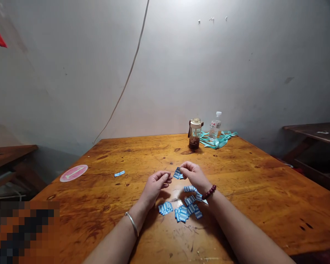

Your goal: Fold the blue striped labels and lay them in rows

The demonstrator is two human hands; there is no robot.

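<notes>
Small blue-and-white striped paper labels lie in loose groups on the wooden table between my forearms. My right hand [194, 173], wearing a dark bead bracelet, pinches a few labels [177, 173] between thumb and fingertips. Just left of them is my left hand [155, 185], with a silver bangle on its wrist. Its thumb and fingers are drawn together, and whatever is between them is too small to make out. Nearer me are a left pile of labels [165, 208] and a middle pile [182, 213]. Further labels [191, 200] spread below my right wrist, which partly hides some.
On the wooden table [143, 154], two labels [119, 173] lie to the left, beside a round pink sticker [74, 173]. At the back stand a lidded jar with dark contents [194, 137] and a clear water bottle [215, 126] among turquoise ribbons [219, 142]. The wall closes off the far side.
</notes>
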